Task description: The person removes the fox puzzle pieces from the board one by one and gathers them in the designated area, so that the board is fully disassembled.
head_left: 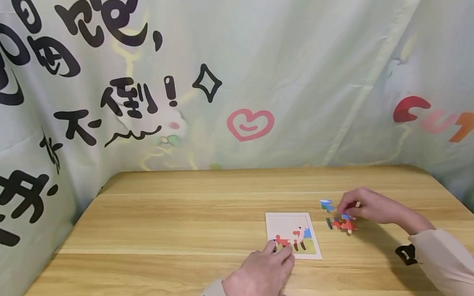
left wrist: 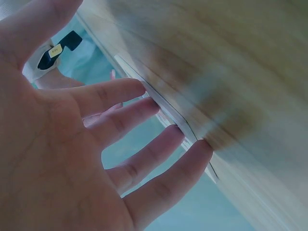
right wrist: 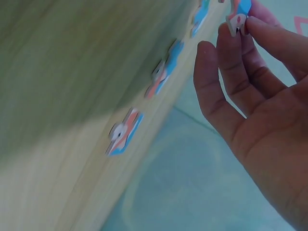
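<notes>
A white-framed puzzle board [head_left: 292, 215] lies on the wooden table, with a few pieces showing a red-and-white animal fitted in its lower part. My left hand [head_left: 263, 271] rests its fingertips on the board's near left side. In the left wrist view those fingers [left wrist: 144, 149] are extended along the board's edge. My right hand [head_left: 368, 206] is just above the loose pieces to the right of the board. Between thumb and fingers it pinches a puzzle piece [right wrist: 238, 20] with blue and pale parts, seen in the right wrist view.
Loose puzzle pieces lie right of the board: a blue-and-green one [head_left: 326, 205] behind and red ones [head_left: 348, 224] below my right hand. In the right wrist view, pieces [right wrist: 124, 132] lie spaced along the table [right wrist: 57, 159]. A printed curtain [head_left: 297, 73] hangs behind the table.
</notes>
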`<state>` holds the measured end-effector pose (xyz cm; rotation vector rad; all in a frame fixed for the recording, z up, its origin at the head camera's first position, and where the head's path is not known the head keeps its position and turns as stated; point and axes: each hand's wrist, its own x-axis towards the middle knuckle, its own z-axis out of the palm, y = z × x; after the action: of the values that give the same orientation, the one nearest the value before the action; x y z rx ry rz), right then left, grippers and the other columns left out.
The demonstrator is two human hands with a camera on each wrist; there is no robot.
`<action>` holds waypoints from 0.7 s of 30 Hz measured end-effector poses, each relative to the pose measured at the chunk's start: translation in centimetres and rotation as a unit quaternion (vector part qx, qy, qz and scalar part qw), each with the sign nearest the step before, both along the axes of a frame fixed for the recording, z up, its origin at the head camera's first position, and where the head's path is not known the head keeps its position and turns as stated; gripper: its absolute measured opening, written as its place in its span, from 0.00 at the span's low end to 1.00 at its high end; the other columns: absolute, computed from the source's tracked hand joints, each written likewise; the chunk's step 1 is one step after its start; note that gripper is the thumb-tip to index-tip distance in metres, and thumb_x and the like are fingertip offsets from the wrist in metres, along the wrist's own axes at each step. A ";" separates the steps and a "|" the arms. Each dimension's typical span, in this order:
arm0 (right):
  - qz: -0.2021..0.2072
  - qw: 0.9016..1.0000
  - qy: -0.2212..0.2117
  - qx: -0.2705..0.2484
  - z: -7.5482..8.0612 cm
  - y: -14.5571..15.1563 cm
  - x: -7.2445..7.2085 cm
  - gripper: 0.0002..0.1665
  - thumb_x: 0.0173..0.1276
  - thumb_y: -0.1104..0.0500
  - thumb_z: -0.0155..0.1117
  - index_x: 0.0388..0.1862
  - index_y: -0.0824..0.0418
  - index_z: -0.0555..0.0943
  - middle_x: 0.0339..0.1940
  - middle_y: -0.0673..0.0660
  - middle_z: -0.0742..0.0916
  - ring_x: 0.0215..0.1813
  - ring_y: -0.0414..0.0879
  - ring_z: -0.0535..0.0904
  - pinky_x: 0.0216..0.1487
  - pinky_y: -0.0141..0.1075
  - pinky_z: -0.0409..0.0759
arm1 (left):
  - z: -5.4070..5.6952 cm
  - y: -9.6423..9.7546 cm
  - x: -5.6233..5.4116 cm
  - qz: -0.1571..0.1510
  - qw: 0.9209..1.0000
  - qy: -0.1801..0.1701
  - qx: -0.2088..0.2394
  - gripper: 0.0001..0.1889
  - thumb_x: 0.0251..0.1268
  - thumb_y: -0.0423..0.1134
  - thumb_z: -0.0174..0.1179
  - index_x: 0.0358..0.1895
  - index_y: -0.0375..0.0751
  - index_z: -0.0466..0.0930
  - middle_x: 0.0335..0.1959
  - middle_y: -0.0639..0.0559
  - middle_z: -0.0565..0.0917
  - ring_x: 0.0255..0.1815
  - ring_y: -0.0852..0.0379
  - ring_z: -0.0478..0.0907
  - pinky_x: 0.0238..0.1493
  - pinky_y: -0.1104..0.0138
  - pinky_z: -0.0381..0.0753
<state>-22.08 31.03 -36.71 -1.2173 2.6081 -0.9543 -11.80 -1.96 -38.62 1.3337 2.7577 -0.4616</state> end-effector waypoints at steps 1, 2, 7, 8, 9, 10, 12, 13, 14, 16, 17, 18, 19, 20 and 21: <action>-0.001 1.000 -0.001 0.002 0.0 0.2 0.0 0.16 0.64 0.81 0.60 0.34 0.63 0.85 0.32 0.49 0.85 0.27 0.40 0.75 0.26 0.32 0.75 | -0.1 0.0 0.0 0.000 1.000 0.001 0.001 0.41 0.60 0.74 0.59 0.71 0.54 0.71 0.70 0.65 0.67 0.62 0.59 0.64 0.41 0.74 0.78; -0.002 1.000 -0.003 0.004 -0.1 0.3 0.0 0.16 0.64 0.81 0.60 0.34 0.63 0.85 0.32 0.49 0.85 0.27 0.40 0.75 0.26 0.32 0.75 | -0.1 0.0 0.0 0.000 1.000 -0.001 0.002 0.41 0.60 0.73 0.59 0.71 0.54 0.71 0.70 0.65 0.67 0.62 0.59 0.64 0.40 0.74 0.78; -0.008 1.000 -0.002 0.014 -0.4 0.9 0.1 0.16 0.64 0.81 0.60 0.33 0.62 0.85 0.31 0.49 0.85 0.27 0.39 0.75 0.26 0.32 0.74 | 0.0 -0.1 0.0 0.002 1.000 -0.007 0.005 0.41 0.59 0.73 0.59 0.72 0.54 0.71 0.71 0.65 0.67 0.61 0.60 0.65 0.40 0.74 0.77; -0.011 1.000 -0.002 0.016 -0.4 1.0 0.1 0.17 0.64 0.81 0.60 0.33 0.62 0.85 0.32 0.49 0.85 0.27 0.39 0.74 0.26 0.32 0.74 | 0.1 -0.1 0.0 0.001 1.000 -0.007 0.005 0.42 0.59 0.73 0.59 0.72 0.54 0.71 0.71 0.64 0.67 0.61 0.60 0.65 0.39 0.74 0.77; -0.014 1.000 -0.003 0.018 -0.5 1.1 0.1 0.17 0.63 0.81 0.61 0.33 0.61 0.85 0.32 0.49 0.85 0.27 0.38 0.74 0.26 0.32 0.74 | 0.1 -0.1 0.0 0.000 1.000 -0.007 0.006 0.42 0.59 0.74 0.60 0.72 0.53 0.71 0.71 0.64 0.67 0.61 0.60 0.65 0.39 0.75 0.77; -0.016 1.000 -0.005 0.019 -0.6 1.2 0.1 0.17 0.63 0.82 0.61 0.33 0.61 0.85 0.32 0.48 0.85 0.27 0.38 0.74 0.26 0.32 0.74 | 0.1 -0.1 0.0 0.000 1.000 -0.006 0.007 0.42 0.59 0.74 0.60 0.72 0.53 0.71 0.71 0.64 0.66 0.60 0.60 0.65 0.39 0.75 0.77; -0.019 1.000 -0.006 0.021 -0.8 1.4 0.1 0.18 0.62 0.82 0.60 0.33 0.60 0.85 0.32 0.49 0.85 0.29 0.36 0.74 0.26 0.31 0.74 | 0.1 -0.1 -0.1 -0.001 1.000 -0.007 0.009 0.43 0.58 0.74 0.60 0.72 0.53 0.71 0.71 0.64 0.66 0.60 0.61 0.65 0.38 0.75 0.77; -0.020 1.000 -0.007 0.022 -0.9 1.5 0.1 0.19 0.62 0.82 0.60 0.33 0.60 0.85 0.33 0.49 0.86 0.29 0.35 0.74 0.27 0.31 0.74 | 0.1 -0.1 -0.1 -0.001 1.000 -0.007 0.009 0.43 0.58 0.74 0.60 0.72 0.53 0.71 0.71 0.64 0.66 0.60 0.61 0.65 0.38 0.75 0.76; -0.020 0.999 -0.008 0.024 -0.9 1.5 0.1 0.19 0.62 0.82 0.60 0.32 0.60 0.85 0.33 0.49 0.86 0.30 0.34 0.74 0.27 0.31 0.74 | 0.1 -0.1 -0.1 -0.001 1.000 -0.007 0.010 0.43 0.58 0.74 0.60 0.72 0.53 0.71 0.71 0.64 0.66 0.60 0.61 0.65 0.38 0.75 0.76; -0.023 0.999 -0.011 0.026 -1.1 1.6 0.1 0.19 0.61 0.82 0.60 0.32 0.60 0.85 0.33 0.50 0.86 0.31 0.33 0.73 0.27 0.31 0.74 | 0.1 -0.1 -0.1 -0.001 1.000 -0.009 0.010 0.43 0.59 0.74 0.60 0.72 0.53 0.71 0.71 0.64 0.66 0.60 0.61 0.65 0.38 0.75 0.76; -0.024 0.999 -0.012 0.028 -1.2 1.6 0.1 0.19 0.62 0.82 0.60 0.33 0.60 0.85 0.33 0.49 0.86 0.31 0.33 0.73 0.27 0.32 0.74 | 0.1 -0.1 -0.1 -0.001 1.000 -0.011 0.010 0.43 0.59 0.74 0.60 0.72 0.53 0.71 0.72 0.64 0.66 0.60 0.61 0.65 0.39 0.75 0.76; -0.025 0.999 -0.014 0.030 -1.2 1.6 0.0 0.19 0.62 0.82 0.59 0.33 0.60 0.85 0.34 0.49 0.86 0.31 0.33 0.73 0.27 0.32 0.74 | 0.1 -0.1 -0.1 -0.001 1.000 -0.011 0.010 0.42 0.59 0.74 0.60 0.72 0.53 0.71 0.72 0.64 0.66 0.60 0.61 0.65 0.39 0.75 0.76; -0.027 0.999 -0.017 0.032 -1.2 1.6 0.0 0.19 0.62 0.82 0.59 0.33 0.60 0.85 0.34 0.49 0.86 0.31 0.32 0.73 0.27 0.32 0.74 | 0.1 -0.1 -0.1 -0.001 1.000 -0.010 0.010 0.42 0.59 0.74 0.60 0.72 0.53 0.71 0.72 0.64 0.66 0.60 0.61 0.65 0.39 0.75 0.76; -0.028 0.999 -0.018 0.034 -1.3 1.7 0.0 0.19 0.62 0.82 0.59 0.33 0.60 0.85 0.34 0.48 0.86 0.31 0.32 0.73 0.28 0.32 0.74 | 0.1 -0.1 -0.1 -0.002 1.000 -0.009 0.009 0.42 0.59 0.74 0.60 0.72 0.53 0.71 0.72 0.64 0.66 0.60 0.61 0.65 0.39 0.75 0.76; -0.029 0.999 -0.015 0.037 -1.3 1.7 0.0 0.19 0.62 0.81 0.60 0.33 0.60 0.85 0.34 0.48 0.86 0.31 0.32 0.73 0.28 0.32 0.75 | 0.1 -0.1 -0.1 -0.002 1.000 -0.009 0.009 0.43 0.59 0.74 0.60 0.72 0.53 0.71 0.71 0.64 0.66 0.60 0.61 0.65 0.38 0.75 0.76</action>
<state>-22.07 32.70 -37.98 -1.1084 2.6437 -0.8711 -11.86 -2.01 -38.48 1.3415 2.7514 -0.4238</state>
